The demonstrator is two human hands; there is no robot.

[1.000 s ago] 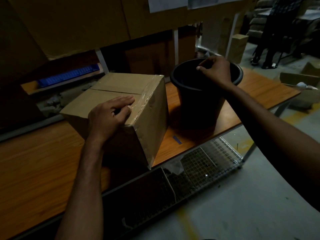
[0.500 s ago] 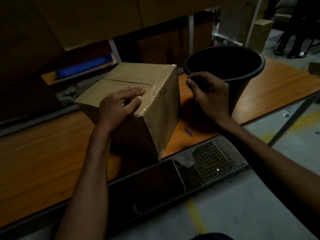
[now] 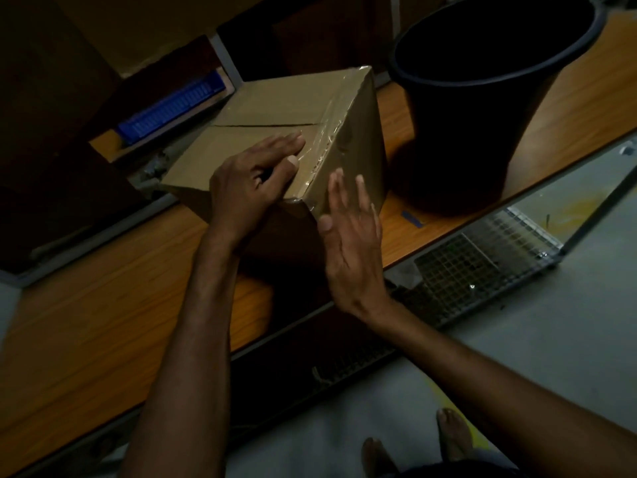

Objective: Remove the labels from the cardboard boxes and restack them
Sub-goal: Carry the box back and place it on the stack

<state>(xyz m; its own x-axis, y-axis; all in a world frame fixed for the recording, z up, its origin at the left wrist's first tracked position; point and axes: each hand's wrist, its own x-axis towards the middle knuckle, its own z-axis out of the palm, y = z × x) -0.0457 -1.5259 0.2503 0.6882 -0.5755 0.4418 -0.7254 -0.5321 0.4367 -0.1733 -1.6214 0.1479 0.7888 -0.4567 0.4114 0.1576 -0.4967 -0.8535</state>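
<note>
One taped-shut box [image 3: 275,108], black bucket [image 3: 465,143] beside

Probably warehouse or packing area, light dim. Taped cardboard box [image 3: 275,108], black bucket [image 3: 482,132] on wooden desk [image 3: 86,322]; wire-mesh shelf [image 3: 465,270] under desk's front edge; bare concrete floor [image 3: 517,357], yellow paint marks [image 3: 582,208].

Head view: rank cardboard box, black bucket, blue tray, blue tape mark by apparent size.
1. black bucket and cardboard box: look alike, bucket cropped at the top, no ranking.
2. blue tray
3. blue tape mark
</note>
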